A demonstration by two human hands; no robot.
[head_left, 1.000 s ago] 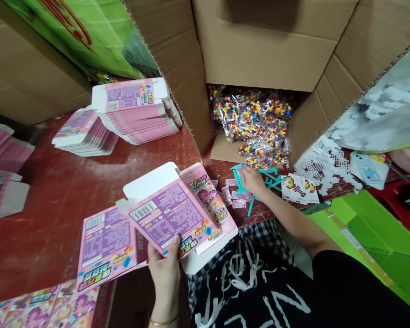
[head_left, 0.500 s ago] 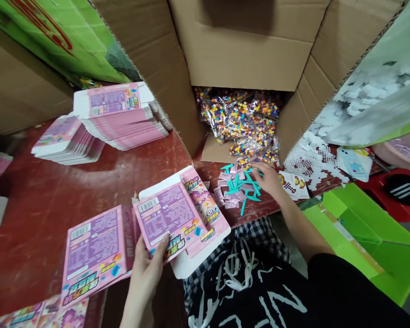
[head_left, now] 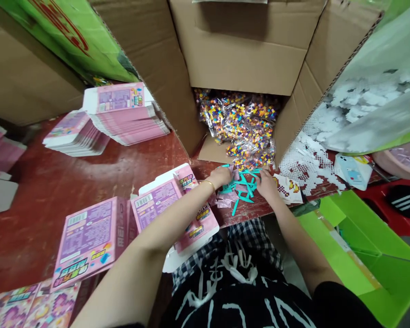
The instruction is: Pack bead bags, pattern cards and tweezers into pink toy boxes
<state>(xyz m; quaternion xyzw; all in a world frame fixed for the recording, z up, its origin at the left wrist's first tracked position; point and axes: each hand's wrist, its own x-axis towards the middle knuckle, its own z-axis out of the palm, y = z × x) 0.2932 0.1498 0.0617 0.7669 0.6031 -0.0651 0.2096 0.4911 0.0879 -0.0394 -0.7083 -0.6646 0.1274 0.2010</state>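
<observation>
Both my hands are at a loose pile of teal plastic tools (head_left: 246,187) and small pink packets (head_left: 227,197) near the table's front edge. My left hand (head_left: 222,176) lies at the pile's upper left, fingers curled and partly hidden. At the right side, my right hand (head_left: 267,184) has its fingers bent against the teal pieces. Whatever either hand pinches is hidden. Under my left forearm lie flat pink-purple boxes (head_left: 150,207), overlapping one another. Another pink-purple box (head_left: 89,232) lies to their left.
Stacks of flat pink boxes (head_left: 130,125) stand at the back left. An open cardboard carton (head_left: 239,54) holds bags of colourful beads (head_left: 239,123). Patterned cards (head_left: 289,189) and white mesh pieces (head_left: 310,164) lie right. A green bin (head_left: 372,246) stands at the lower right.
My left hand has let go of the pink-purple box and moved right and up to the pile. My right hand remains at the pile's right side. The view has shifted slightly.
</observation>
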